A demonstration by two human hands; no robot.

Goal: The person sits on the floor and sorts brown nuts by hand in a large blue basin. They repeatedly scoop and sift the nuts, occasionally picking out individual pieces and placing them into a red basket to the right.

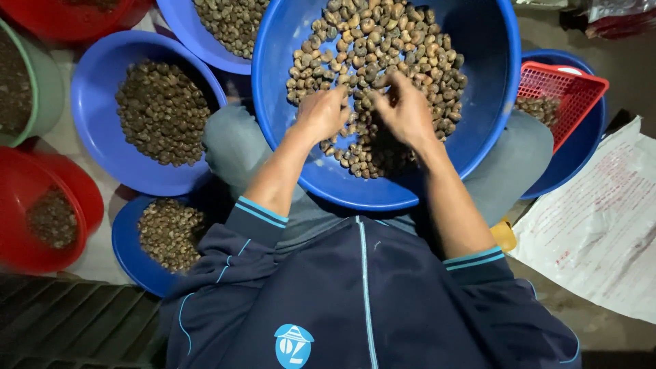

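both hands, left hand (322, 113) and right hand (404, 109), fingers pinching nuts (383, 41) in the big blue basin (492, 82); side bowls (92, 89) partly filled, big pile left

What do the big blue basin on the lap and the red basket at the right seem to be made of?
The big blue basin looks like moulded plastic: even colour, smooth wall, soft sheen. The red basket also looks like plastic, with a fine open mesh and a solid rim. Both hands, left hand and right hand, rest among the brown nuts inside the basin.
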